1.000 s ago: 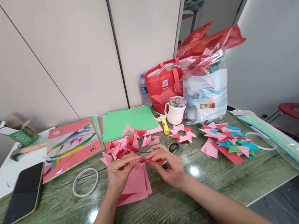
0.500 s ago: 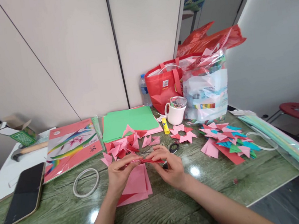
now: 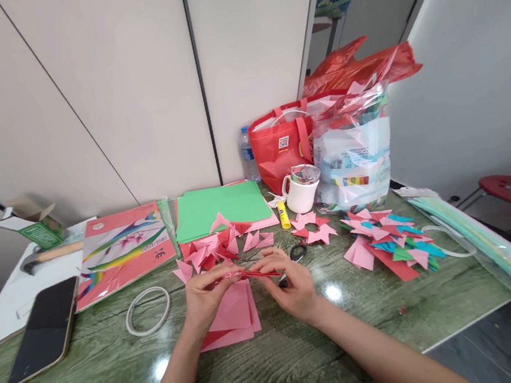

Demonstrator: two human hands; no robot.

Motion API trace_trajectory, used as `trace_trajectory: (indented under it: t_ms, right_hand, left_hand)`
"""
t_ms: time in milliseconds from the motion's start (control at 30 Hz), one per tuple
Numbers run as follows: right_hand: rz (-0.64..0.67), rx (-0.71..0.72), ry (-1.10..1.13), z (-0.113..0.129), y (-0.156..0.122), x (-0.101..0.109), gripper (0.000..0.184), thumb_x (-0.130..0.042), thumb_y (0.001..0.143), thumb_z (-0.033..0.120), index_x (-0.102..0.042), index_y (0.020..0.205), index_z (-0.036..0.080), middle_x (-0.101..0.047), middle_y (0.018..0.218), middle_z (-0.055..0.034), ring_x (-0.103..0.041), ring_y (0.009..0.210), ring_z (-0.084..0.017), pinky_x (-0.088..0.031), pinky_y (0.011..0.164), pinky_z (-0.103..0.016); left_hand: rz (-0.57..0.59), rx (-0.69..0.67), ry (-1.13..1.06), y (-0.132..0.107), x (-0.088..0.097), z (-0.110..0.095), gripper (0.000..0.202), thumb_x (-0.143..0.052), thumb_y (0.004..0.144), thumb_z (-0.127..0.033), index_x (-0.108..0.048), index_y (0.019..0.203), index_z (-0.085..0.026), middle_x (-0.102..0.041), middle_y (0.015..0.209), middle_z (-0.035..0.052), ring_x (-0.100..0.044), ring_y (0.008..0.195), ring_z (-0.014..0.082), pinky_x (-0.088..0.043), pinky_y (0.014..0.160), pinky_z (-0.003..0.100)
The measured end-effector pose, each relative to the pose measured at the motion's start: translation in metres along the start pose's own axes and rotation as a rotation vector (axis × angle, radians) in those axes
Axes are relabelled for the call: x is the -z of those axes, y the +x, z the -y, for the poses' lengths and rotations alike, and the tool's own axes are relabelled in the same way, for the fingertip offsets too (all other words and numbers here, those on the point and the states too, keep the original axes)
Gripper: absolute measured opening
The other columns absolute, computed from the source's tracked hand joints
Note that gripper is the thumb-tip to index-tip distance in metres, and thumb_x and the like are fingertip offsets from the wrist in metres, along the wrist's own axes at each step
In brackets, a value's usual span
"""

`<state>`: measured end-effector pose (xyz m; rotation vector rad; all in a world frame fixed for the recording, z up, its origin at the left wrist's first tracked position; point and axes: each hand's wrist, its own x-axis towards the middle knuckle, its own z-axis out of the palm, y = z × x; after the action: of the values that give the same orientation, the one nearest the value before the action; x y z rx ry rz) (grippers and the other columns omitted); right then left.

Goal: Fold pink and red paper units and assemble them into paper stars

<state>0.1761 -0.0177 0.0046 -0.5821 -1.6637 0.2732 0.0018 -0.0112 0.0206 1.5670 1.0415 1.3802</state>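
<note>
My left hand point(image 3: 207, 295) and my right hand point(image 3: 291, 287) both pinch a thin red folded paper piece point(image 3: 259, 274), held flat a little above the green table point(image 3: 282, 364). Under the hands lies a small stack of pink paper squares point(image 3: 236, 313). Just beyond the hands sits a heap of folded pink and red paper pieces point(image 3: 216, 247). Black scissors point(image 3: 297, 251) lie by my right hand's fingers.
A phone point(image 3: 42, 329), a white ring point(image 3: 147, 310) and a colourful paper pack point(image 3: 124, 249) lie at left. Green sheets point(image 3: 220, 208), a glue stick point(image 3: 283, 215), a white mug point(image 3: 300, 193), a red bag point(image 3: 280, 144), a plastic bag point(image 3: 354, 153) and mixed folded pieces point(image 3: 391, 242) stand behind and right.
</note>
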Motion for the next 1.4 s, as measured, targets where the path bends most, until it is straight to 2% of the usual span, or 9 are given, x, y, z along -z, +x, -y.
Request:
trace_trajectory:
  t_ms: [333,733,967,1167,1267,1400]
  right_hand:
    - [0.038,-0.005,0.034,-0.0001,-0.0002,0.0013,0.022,-0.054,0.079,0.004,-0.053,0.09,0.022,-0.07,0.084,-0.0049,-0.066,0.08,-0.018,-0.047,0.085,-0.045]
    - [0.037,0.011,0.053,0.0004,-0.0003,0.0018,0.026,-0.054,0.077,0.0,-0.053,0.091,0.021,-0.07,0.085,-0.0049,-0.066,0.08,-0.017,-0.047,0.086,-0.045]
    - [0.047,0.007,0.056,-0.003,-0.0013,0.0009,0.021,-0.05,0.08,0.004,-0.052,0.091,0.022,-0.07,0.084,-0.0041,-0.066,0.08,-0.017,-0.048,0.086,-0.045]
    - [0.035,0.015,0.066,-0.0014,-0.0004,0.0017,0.021,-0.051,0.081,0.005,-0.053,0.093,0.022,-0.07,0.084,-0.004,-0.067,0.08,-0.017,-0.049,0.087,-0.043]
    - [0.045,-0.05,0.019,0.0023,0.0004,0.003,0.021,-0.055,0.081,0.008,-0.055,0.096,0.022,-0.071,0.084,-0.0042,-0.067,0.083,-0.018,-0.049,0.088,-0.039]
    - [0.024,-0.241,-0.054,0.0049,0.003,0.0041,0.015,-0.06,0.079,0.016,-0.058,0.093,0.02,-0.069,0.084,-0.0066,-0.065,0.093,-0.021,-0.055,0.073,-0.03]
  left_hand:
    - [0.0,0.054,0.027,0.0001,-0.0009,-0.0041,0.007,-0.071,0.065,-0.022,-0.075,0.069,-0.02,-0.075,0.077,0.0045,-0.069,0.075,0.0229,-0.056,0.073,0.032]
    - [-0.007,0.009,0.044,-0.0019,0.0002,0.001,0.01,-0.068,0.068,-0.02,-0.075,0.076,-0.02,-0.075,0.083,0.0044,-0.068,0.084,0.0225,-0.051,0.086,0.035]
    - [0.024,0.027,0.027,-0.0017,-0.0012,0.0004,0.01,-0.068,0.068,-0.02,-0.076,0.075,-0.021,-0.075,0.081,0.0038,-0.069,0.077,0.0217,-0.057,0.073,0.031]
    - [0.038,0.029,0.044,-0.0013,0.0004,-0.0004,0.01,-0.068,0.068,-0.022,-0.076,0.074,-0.02,-0.075,0.08,0.0045,-0.07,0.076,0.0223,-0.057,0.072,0.031]
    - [0.048,0.04,0.047,-0.0011,0.0009,-0.0012,0.01,-0.069,0.067,-0.024,-0.076,0.073,-0.019,-0.075,0.078,0.0053,-0.069,0.073,0.0226,-0.057,0.07,0.031]
    - [0.03,0.086,0.081,-0.0009,0.0013,-0.0019,0.01,-0.069,0.067,-0.023,-0.075,0.07,-0.017,-0.074,0.07,0.0048,-0.068,0.066,0.0209,-0.056,0.063,0.028]
